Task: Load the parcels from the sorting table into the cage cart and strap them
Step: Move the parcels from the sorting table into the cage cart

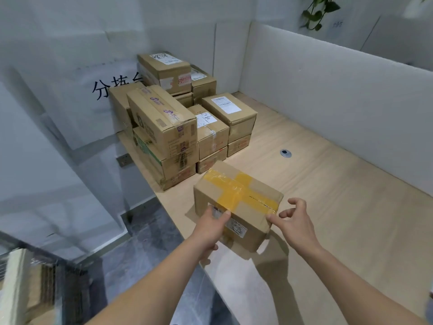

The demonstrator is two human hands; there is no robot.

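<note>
Gripping near corner of yellow-taped box (236, 198) with left hand (210, 228), close to left edge of counter (328, 195); right hand (296, 222) fingers apart, thumb touching top edge. Open counter rightward.

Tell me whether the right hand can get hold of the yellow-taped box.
Probably yes: the right hand is at the right end of the yellow-taped box, thumb touching it, nothing between.
</note>
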